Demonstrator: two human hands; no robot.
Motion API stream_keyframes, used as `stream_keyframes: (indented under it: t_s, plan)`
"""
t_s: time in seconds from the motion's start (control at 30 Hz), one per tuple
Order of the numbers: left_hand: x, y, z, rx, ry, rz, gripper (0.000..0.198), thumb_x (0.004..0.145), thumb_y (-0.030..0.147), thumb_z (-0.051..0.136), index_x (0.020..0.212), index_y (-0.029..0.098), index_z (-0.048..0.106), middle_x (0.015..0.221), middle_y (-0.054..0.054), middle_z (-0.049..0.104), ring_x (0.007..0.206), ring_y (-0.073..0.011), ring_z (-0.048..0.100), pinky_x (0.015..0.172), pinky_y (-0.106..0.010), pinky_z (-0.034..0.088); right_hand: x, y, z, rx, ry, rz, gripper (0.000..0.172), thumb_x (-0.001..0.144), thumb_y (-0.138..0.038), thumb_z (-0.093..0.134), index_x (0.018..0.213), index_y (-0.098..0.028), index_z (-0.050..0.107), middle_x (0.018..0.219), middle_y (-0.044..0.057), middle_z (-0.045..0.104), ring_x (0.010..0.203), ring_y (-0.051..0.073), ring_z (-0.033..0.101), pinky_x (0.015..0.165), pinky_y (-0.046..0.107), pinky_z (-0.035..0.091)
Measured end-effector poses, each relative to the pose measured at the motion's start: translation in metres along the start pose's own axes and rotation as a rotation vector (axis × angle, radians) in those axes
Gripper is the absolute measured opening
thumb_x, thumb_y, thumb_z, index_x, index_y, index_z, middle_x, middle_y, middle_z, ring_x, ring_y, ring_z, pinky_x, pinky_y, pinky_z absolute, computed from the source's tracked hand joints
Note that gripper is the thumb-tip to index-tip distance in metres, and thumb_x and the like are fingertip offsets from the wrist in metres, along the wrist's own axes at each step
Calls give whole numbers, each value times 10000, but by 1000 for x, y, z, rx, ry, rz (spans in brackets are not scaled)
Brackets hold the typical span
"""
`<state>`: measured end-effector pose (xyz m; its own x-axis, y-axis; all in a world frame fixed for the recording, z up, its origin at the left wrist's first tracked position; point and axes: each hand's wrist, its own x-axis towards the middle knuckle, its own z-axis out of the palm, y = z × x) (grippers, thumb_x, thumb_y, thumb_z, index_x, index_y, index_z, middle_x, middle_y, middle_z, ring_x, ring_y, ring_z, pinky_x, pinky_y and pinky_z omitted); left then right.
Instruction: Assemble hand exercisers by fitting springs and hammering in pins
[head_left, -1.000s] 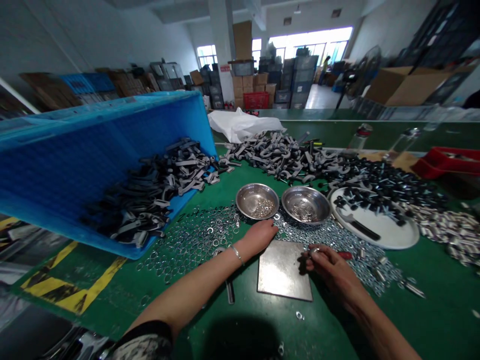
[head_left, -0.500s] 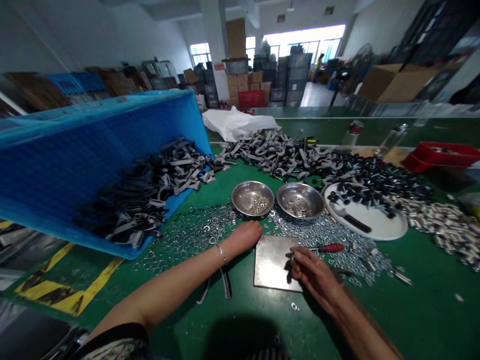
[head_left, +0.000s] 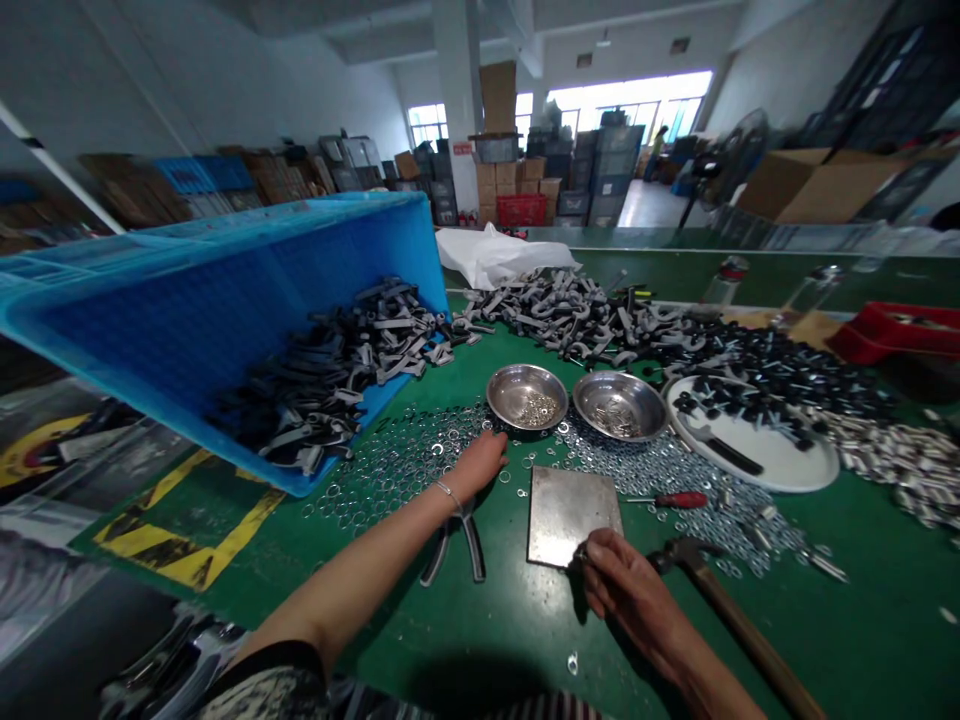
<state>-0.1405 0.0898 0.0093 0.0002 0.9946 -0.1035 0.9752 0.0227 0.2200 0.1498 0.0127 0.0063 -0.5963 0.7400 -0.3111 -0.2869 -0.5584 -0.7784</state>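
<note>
1. Right hand [head_left: 622, 575]: fingers pinching a small dark part [head_left: 580, 557] at the near edge of a square grey metal plate [head_left: 568, 510].
2. Left hand [head_left: 481, 463]: beside thin silver metal rings [head_left: 397, 467]; cannot tell whether its fingers grasp any.

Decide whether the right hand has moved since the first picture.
Yes: the right hand moved nearer the person, from the far right corner of the metal plate to its near edge.
</note>
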Motion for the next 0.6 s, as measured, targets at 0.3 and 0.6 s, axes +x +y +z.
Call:
stream_keyframes:
  t_s: [0.3, 0.6]
  plan:
    - [-3, -18, -10, -37, -8, -99, 209, 874, 171, 650, 1082, 149, 632, 1123, -121, 636, 1012, -215, 638, 880, -299, 497, -1, 15, 6, 57, -17, 11, 186, 873, -341, 724, 877, -181, 631, 708, -10, 568, 583, 99, 487, 572, 255, 472]
    - [5, -26, -12, 57, -111, -170, 340, 950, 354, 604, 1224, 153, 588, 1212, -96, 616, 1034, -220, 634, 875, -427, 557, -4, 25, 8, 54, -10, 29, 203, 882, -359, 708, 844, -173, 636, 673, -20, 540, 570, 102, 484, 550, 252, 455]
